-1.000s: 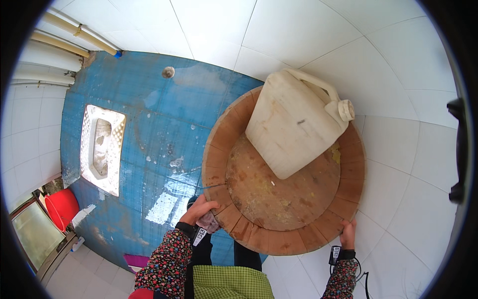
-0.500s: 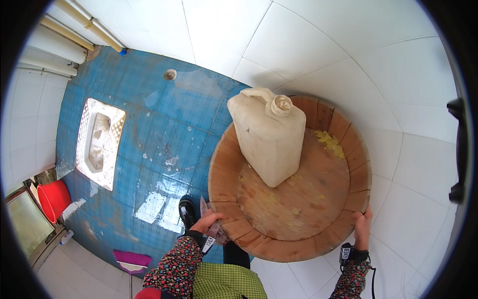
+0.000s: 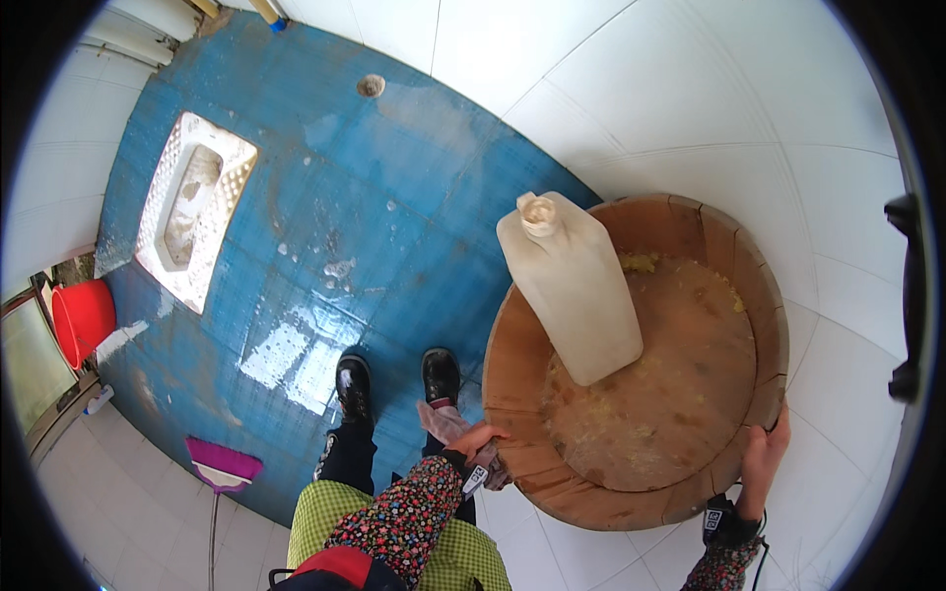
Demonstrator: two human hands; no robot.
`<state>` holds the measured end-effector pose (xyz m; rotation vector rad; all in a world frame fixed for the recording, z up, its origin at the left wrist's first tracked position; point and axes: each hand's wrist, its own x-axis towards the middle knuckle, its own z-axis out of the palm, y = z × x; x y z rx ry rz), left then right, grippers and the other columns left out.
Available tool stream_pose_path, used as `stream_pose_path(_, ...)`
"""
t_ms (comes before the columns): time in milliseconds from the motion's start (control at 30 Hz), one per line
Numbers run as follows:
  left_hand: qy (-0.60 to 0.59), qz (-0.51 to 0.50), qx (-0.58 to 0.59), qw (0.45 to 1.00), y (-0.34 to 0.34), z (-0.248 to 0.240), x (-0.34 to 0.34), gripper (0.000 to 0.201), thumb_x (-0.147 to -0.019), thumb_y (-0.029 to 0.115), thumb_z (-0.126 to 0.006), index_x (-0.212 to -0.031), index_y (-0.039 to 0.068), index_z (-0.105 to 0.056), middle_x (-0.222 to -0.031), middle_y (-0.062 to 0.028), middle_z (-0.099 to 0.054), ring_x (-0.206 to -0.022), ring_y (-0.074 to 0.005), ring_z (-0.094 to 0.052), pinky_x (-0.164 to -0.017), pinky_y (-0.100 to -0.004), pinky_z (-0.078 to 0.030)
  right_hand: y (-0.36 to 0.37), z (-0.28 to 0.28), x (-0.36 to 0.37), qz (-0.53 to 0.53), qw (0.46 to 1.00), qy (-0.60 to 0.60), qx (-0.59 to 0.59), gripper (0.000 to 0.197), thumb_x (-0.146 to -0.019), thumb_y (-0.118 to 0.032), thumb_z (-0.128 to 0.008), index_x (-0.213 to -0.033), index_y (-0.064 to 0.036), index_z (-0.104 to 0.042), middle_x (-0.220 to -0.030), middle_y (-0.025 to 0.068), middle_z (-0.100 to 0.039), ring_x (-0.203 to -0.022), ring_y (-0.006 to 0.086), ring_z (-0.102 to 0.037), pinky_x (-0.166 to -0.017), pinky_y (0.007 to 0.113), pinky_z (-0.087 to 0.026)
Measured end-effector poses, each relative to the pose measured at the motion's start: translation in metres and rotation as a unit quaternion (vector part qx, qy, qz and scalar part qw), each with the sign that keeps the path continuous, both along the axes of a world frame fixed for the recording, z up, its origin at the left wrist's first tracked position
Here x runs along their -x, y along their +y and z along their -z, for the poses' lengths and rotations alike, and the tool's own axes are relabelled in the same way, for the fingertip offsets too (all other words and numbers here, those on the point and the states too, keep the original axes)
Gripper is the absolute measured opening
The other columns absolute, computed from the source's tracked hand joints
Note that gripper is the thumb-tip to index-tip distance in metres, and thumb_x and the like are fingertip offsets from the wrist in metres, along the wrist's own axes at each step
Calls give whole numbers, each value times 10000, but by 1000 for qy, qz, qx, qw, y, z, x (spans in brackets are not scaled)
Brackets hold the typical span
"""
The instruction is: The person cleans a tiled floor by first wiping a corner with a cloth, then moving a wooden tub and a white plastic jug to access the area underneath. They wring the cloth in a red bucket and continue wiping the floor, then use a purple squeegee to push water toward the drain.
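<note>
A round wooden tub (image 3: 527, 473) with a broad slatted wall stands at the right, beside the wall tiles. My left hand (image 3: 480, 439) grips its near left rim, thumb on top and the other fingers mostly hidden. A crumpled pinkish cloth (image 3: 445, 424) hangs at that hand, beside the tub. Round the near right rim my right hand (image 3: 766, 455) is closed, some fingers out of sight. Inside the tub a tall off-white plastic jug (image 3: 581, 295) leans on the far left wall, its mouth uncapped. Yellow scraps (image 3: 641, 262) cling to the tub's bottom.
A white squat toilet (image 3: 225, 148) is set in the wet blue floor (image 3: 325, 197), with a drain hole (image 3: 371, 87) beyond. At the left are a red bucket (image 3: 84, 320) and a purple broom (image 3: 225, 465). My black boots (image 3: 440, 374) stand left of the tub.
The tub has turned counterclockwise and come nearer across the floor, the jug turning with it. Both hands stay on the rim. My view has shifted, and both boots now show.
</note>
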<state>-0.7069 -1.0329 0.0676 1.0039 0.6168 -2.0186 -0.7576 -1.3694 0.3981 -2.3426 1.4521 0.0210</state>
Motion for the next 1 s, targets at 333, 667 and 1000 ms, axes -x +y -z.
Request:
stream_pose_path(333,-22,-29,54,998,4,14,21,779,-785,422,-713,-1352,-20,-411,-1320,-158,-514,-1205,-263,-490,-980,-333,-407,15,14,-1,35,998,-18,40,589,-763,55,-436,-1348,101,-376,-1304,210,-502,-1210,265,-487,-1035,331,-347)
stream_pose_path(667,-231,197,84,949,43,-4,-18,655,-725,285,-764,-1224,-65,-523,-988,-189,-672,-922,-234,-644,-812,-304,-501,23,20,-15,63,997,-25,28,619,-842,-75,-616,-1379,72,-343,-1367,210,-438,-1250,272,-444,-1048,346,-334)
stream_pose_path(1000,-349,143,109,920,53,-90,-64,450,-735,194,-722,-1122,-6,-609,-898,-144,-701,-816,-216,-671,-724,-319,-524,29,25,-15,58,995,-75,-2,666,-798,-58,-590,-1393,68,-319,-1409,217,-390,-1300,297,-394,-1073,355,-305)
